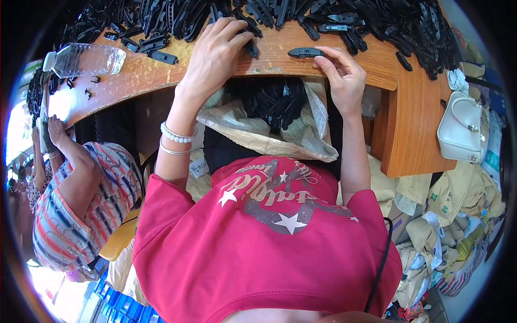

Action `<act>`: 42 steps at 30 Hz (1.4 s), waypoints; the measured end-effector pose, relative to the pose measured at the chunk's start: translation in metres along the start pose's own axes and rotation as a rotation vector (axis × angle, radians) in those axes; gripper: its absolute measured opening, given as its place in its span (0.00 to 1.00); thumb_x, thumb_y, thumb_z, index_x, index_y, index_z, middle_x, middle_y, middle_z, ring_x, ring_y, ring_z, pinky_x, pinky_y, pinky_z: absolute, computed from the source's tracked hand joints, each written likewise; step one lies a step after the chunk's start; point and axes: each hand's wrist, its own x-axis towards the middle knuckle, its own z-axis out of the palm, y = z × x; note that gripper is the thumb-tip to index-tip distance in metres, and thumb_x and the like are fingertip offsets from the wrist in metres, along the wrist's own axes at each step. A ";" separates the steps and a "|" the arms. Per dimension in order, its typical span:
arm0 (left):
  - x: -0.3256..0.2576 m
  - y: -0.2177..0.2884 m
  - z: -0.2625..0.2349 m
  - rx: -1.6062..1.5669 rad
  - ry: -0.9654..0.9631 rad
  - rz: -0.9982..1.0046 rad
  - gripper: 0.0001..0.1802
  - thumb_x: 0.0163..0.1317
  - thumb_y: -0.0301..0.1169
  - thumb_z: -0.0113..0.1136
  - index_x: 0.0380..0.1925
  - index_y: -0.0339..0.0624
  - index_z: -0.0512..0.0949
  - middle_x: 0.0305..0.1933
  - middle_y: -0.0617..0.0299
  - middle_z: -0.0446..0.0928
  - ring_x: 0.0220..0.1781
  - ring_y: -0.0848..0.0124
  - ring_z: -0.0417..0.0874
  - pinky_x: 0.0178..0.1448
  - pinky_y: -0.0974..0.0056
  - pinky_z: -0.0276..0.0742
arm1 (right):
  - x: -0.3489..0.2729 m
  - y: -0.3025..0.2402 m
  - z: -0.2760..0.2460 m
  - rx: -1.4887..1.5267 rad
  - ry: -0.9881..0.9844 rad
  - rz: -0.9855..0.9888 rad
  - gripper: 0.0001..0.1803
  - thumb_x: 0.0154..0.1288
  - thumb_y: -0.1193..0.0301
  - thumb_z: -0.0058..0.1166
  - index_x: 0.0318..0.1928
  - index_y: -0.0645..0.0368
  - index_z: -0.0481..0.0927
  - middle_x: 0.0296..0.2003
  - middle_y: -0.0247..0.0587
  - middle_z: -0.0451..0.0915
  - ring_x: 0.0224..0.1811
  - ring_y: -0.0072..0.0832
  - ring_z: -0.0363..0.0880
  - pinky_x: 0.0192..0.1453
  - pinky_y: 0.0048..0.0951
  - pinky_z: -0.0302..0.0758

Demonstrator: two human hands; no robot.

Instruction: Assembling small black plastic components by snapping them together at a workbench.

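At the table's left end, a co-worker in a striped garment point(116, 177) is sitting beside the wooden table point(371, 75). A clear plastic bottle point(89, 59) is lying on its side near the left corner. Next, the left hand point(218, 51), a beaded bracelet point(177, 134) circling its wrist, is reaching over the tabletop, its bent fingers partly covering a dark piece point(251, 49); whether they are gripping it, one cannot tell. A heap of black parts point(183, 19) is spreading along the table's far side. Below the near edge, an open sack point(258, 142) is holding more black pieces point(274, 102). Just above that edge, the right hand point(344, 72) is pinching one end of a pointed black part point(305, 52) between thumb and fingers. Beyond the table's right edge, a white handbag point(460, 129) is standing.
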 end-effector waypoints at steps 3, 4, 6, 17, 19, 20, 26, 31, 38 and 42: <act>0.000 -0.004 0.006 -0.019 -0.008 0.065 0.18 0.44 0.19 0.60 0.40 0.39 0.79 0.51 0.57 0.75 0.54 0.60 0.74 0.58 0.60 0.70 | -0.001 0.000 -0.001 0.002 -0.008 -0.008 0.12 0.62 0.81 0.55 0.46 0.68 0.80 0.38 0.39 0.79 0.36 0.21 0.79 0.43 0.19 0.76; 0.003 -0.005 0.009 -0.014 0.027 0.081 0.17 0.47 0.20 0.60 0.41 0.38 0.78 0.50 0.56 0.75 0.53 0.60 0.74 0.56 0.60 0.71 | 0.000 0.000 0.000 0.006 -0.005 -0.001 0.11 0.62 0.81 0.55 0.46 0.68 0.80 0.37 0.39 0.79 0.36 0.21 0.80 0.43 0.19 0.76; 0.006 -0.002 0.011 -0.122 0.131 0.042 0.16 0.48 0.20 0.59 0.41 0.38 0.78 0.50 0.55 0.75 0.53 0.59 0.74 0.55 0.59 0.72 | -0.001 -0.004 0.004 0.069 0.011 -0.003 0.11 0.60 0.80 0.57 0.44 0.66 0.82 0.35 0.38 0.80 0.35 0.20 0.80 0.40 0.19 0.75; 0.017 0.051 -0.005 -1.288 -0.080 -0.487 0.15 0.64 0.27 0.56 0.50 0.31 0.76 0.33 0.61 0.79 0.34 0.77 0.80 0.40 0.73 0.77 | -0.008 -0.029 0.020 0.073 0.119 -0.101 0.08 0.59 0.79 0.59 0.40 0.68 0.81 0.32 0.41 0.83 0.34 0.22 0.82 0.41 0.19 0.79; 0.014 0.061 -0.008 -1.229 -0.120 -0.564 0.18 0.63 0.24 0.57 0.53 0.30 0.73 0.34 0.59 0.80 0.34 0.74 0.83 0.40 0.72 0.80 | -0.013 -0.031 0.028 0.198 0.140 -0.046 0.09 0.59 0.79 0.59 0.41 0.70 0.80 0.31 0.42 0.82 0.34 0.23 0.83 0.41 0.20 0.79; 0.013 0.066 -0.005 -1.244 -0.097 -0.593 0.19 0.62 0.23 0.57 0.54 0.29 0.71 0.34 0.58 0.80 0.34 0.73 0.83 0.40 0.71 0.80 | -0.014 -0.032 0.030 0.321 0.162 0.008 0.10 0.60 0.79 0.58 0.42 0.71 0.78 0.31 0.43 0.82 0.34 0.24 0.83 0.41 0.20 0.80; 0.009 0.067 -0.002 -1.101 0.036 -0.449 0.19 0.60 0.21 0.58 0.51 0.27 0.72 0.35 0.53 0.82 0.34 0.72 0.85 0.38 0.71 0.81 | -0.002 -0.041 0.028 0.557 0.155 -0.056 0.17 0.58 0.80 0.60 0.49 0.70 0.74 0.41 0.45 0.79 0.39 0.24 0.81 0.46 0.21 0.78; 0.009 0.065 -0.006 -1.018 0.051 -0.350 0.16 0.59 0.21 0.58 0.48 0.28 0.75 0.34 0.51 0.82 0.34 0.69 0.86 0.37 0.70 0.81 | -0.005 -0.031 0.015 0.350 -0.036 -0.009 0.19 0.57 0.81 0.61 0.49 0.70 0.73 0.41 0.41 0.77 0.39 0.21 0.78 0.47 0.20 0.77; 0.000 0.070 -0.009 -1.056 0.042 -0.470 0.20 0.58 0.27 0.64 0.50 0.32 0.75 0.35 0.55 0.82 0.35 0.72 0.84 0.41 0.70 0.79 | -0.003 -0.029 0.018 0.325 -0.042 0.025 0.14 0.57 0.78 0.63 0.42 0.69 0.75 0.33 0.37 0.78 0.35 0.17 0.78 0.40 0.17 0.76; -0.014 0.060 -0.010 -1.197 -0.095 -0.646 0.15 0.59 0.29 0.63 0.44 0.34 0.79 0.30 0.57 0.82 0.28 0.74 0.83 0.36 0.71 0.78 | 0.018 -0.012 0.014 -0.045 -0.057 -0.152 0.14 0.52 0.68 0.68 0.35 0.62 0.80 0.30 0.33 0.78 0.30 0.16 0.76 0.30 0.18 0.72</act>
